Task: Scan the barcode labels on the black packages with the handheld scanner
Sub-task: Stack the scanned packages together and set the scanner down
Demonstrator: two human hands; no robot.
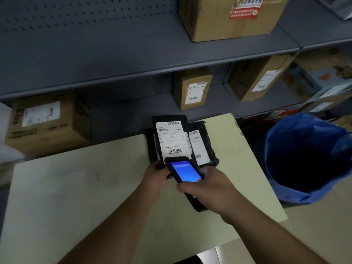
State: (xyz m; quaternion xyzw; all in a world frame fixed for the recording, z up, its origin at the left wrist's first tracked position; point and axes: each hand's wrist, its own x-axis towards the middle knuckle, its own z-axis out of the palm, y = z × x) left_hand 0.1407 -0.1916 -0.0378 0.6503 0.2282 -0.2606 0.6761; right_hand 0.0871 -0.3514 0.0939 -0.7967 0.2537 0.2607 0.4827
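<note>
Black packages (172, 139) in left hand (155, 180), scanner (185, 173) gripped in right hand (211, 189), beside blue-lined bin (304, 191)

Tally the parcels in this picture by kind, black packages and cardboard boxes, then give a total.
Black packages: 2 with labels showing; more beneath cannot be told
Plain brown cardboard boxes: 4
Total: 6

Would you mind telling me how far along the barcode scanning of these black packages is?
Nothing shows as finished. In hand: the right hand holds the handheld scanner, screen lit, aimed at the top black package, which the left hand steadies. Left: the second black package beneath it, its label still partly covered.
</note>
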